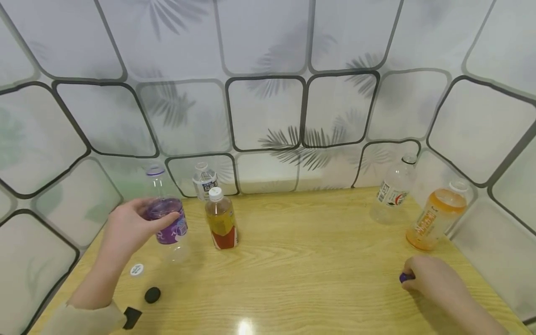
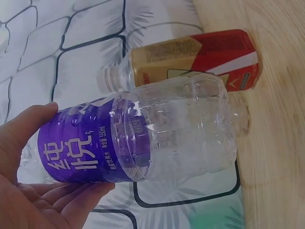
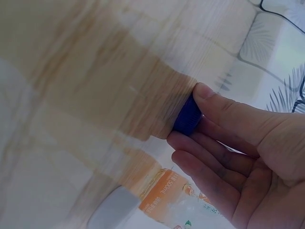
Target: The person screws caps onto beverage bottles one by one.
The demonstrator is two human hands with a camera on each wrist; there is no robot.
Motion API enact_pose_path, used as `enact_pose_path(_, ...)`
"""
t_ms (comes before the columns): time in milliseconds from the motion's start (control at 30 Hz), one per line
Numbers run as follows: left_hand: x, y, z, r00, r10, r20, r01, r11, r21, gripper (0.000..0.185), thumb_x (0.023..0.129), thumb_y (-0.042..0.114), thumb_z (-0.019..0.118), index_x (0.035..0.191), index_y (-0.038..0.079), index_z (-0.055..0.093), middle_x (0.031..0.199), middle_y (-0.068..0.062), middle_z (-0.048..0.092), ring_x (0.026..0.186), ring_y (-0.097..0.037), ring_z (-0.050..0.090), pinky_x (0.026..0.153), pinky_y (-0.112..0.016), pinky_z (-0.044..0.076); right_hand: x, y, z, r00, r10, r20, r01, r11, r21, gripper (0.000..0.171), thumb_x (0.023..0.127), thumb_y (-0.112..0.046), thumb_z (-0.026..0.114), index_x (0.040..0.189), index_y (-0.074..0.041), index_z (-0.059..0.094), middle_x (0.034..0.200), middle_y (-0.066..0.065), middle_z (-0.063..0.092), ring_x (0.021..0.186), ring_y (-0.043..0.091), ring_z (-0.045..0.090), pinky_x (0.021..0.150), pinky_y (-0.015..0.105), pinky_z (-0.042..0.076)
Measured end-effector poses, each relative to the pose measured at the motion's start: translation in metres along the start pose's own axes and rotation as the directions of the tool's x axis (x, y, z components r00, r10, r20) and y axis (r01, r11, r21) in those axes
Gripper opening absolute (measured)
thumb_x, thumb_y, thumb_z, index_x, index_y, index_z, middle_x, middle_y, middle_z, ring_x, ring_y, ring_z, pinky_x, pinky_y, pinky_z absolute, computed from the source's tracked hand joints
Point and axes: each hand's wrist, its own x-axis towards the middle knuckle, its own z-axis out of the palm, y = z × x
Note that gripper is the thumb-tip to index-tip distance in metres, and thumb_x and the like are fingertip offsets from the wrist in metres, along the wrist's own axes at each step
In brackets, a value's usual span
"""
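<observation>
The left hand and right hand are bare. 1 plain, pale cream sleeve covers the left arm, its edge stopping short of the hand.

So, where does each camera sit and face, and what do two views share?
Head: worn there, facing forward and down over the table; left hand, right hand, forearms show.
Left wrist: on that wrist, facing the purple-labelled bottle; left hand shows.
Right wrist: likewise, facing the blue cap; right hand shows.
Head and left wrist share that bottle.
</observation>
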Motion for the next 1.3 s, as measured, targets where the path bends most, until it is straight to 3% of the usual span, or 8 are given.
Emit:
enact_pose_path(300, -0.007, 0.018, 0.005, 0.998, 0.054, 0.040, -0.054, 0.998, -0.009, 0.085, 0.090, 0.052, 0.083, 0.147, -0.005, 0.056, 0.138, -0.032, 0.066, 0.118, -0.050, 0.069, 0.093, -0.057, 0.062, 0.002, 0.001, 0.000, 1.000, -0.001, 0.001, 0.001, 1.000, -0.012, 0.027, 0.083, -0.024, 0.089, 0.072, -0.019, 0.065, 0.070, -0.008, 0.057, 0.067, 0.014, 0.048, 0.061, 0.032, 0.038)
enact_pose_path(767, -0.014, 0.047, 0.028, 0.989, 0.121, 0.081, -0.112, 0.987, -0.114, 0.077, 0.086, 0.047, 0.088, 0.142, 0.000, 0.062, 0.132, -0.026, 0.072, 0.114, -0.040, 0.074, 0.093, -0.050, 0.063, -0.001, -0.001, -0.001, 1.000, -0.004, -0.004, 0.003, 1.000, -0.028, 0.026, 0.082, -0.024, 0.090, 0.073, -0.018, 0.066, 0.070, -0.008, 0.058, 0.067, 0.015, 0.049, 0.061, 0.034, 0.040)
enact_pose_path(967, -0.015, 0.062, 0.040, 0.984, 0.134, 0.119, -0.115, 0.981, -0.154, 0.077, 0.086, 0.046, 0.088, 0.145, 0.006, 0.062, 0.133, -0.023, 0.072, 0.117, -0.038, 0.073, 0.095, -0.050, 0.063, 0.000, 0.000, -0.001, 1.000, 0.006, 0.028, -0.006, 1.000, -0.016, 0.024, 0.084, -0.025, 0.089, 0.076, -0.017, 0.068, 0.072, -0.008, 0.059, 0.068, 0.015, 0.049, 0.062, 0.033, 0.039)
enact_pose_path(1133, -0.015, 0.070, 0.055, 0.979, 0.172, 0.111, -0.150, 0.972, -0.183, 0.073, 0.084, 0.041, 0.090, 0.144, 0.008, 0.064, 0.131, -0.021, 0.074, 0.114, -0.037, 0.074, 0.094, -0.049, 0.063, 0.003, 0.002, -0.001, 0.999, 0.010, 0.037, -0.009, 1.000, -0.007, 0.022, 0.083, -0.026, 0.090, 0.078, -0.016, 0.071, 0.073, -0.009, 0.062, 0.068, 0.015, 0.049, 0.062, 0.033, 0.039)
enact_pose_path(1300, -0.016, 0.075, 0.074, 0.966, 0.230, 0.120, -0.205, 0.960, -0.192, 0.065, 0.082, 0.036, 0.092, 0.135, 0.005, 0.069, 0.118, -0.018, 0.078, 0.100, -0.031, 0.077, 0.083, -0.043, 0.066, 0.002, 0.004, 0.002, 1.000, 0.003, 0.030, -0.003, 1.000, -0.004, 0.023, 0.083, -0.026, 0.090, 0.077, -0.017, 0.069, 0.073, -0.009, 0.061, 0.068, 0.015, 0.049, 0.062, 0.033, 0.039)
